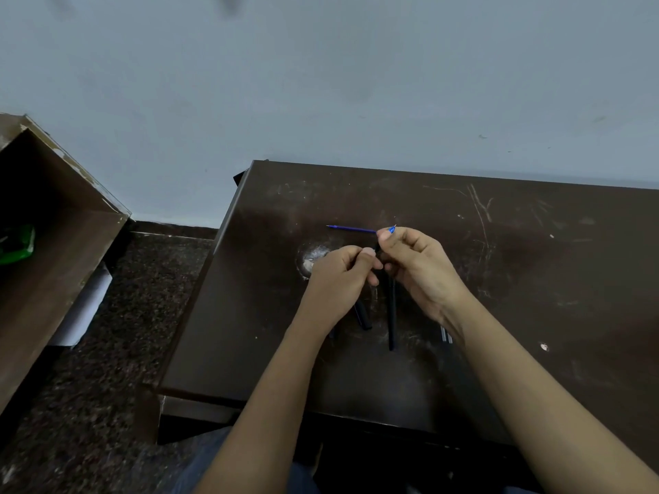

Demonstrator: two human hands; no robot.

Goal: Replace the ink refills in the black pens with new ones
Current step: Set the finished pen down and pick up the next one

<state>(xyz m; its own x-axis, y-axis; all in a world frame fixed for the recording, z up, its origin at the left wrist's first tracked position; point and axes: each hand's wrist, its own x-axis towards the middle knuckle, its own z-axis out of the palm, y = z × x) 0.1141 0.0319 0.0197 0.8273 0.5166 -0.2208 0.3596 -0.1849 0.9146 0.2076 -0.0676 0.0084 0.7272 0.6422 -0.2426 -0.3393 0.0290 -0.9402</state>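
Observation:
Both hands meet over the middle of the dark brown table point(499, 265). My left hand point(338, 276) is closed around a black pen part point(363, 314) whose lower end sticks out below the palm. My right hand point(417, 265) pinches the top of a long black pen barrel point(391, 308) that hangs down toward me. A thin blue ink refill point(351, 228) lies on the table just beyond my right thumb, pointing left. Whether the thumb touches its blue tip I cannot tell. Two pale refills point(445, 335) peek out beside my right wrist.
A whitish worn patch point(312, 258) marks the tabletop left of my left hand. A brown open cabinet point(53, 244) with a green item point(18, 244) inside stands at the far left. Speckled floor lies between it and the table. A grey wall rises behind.

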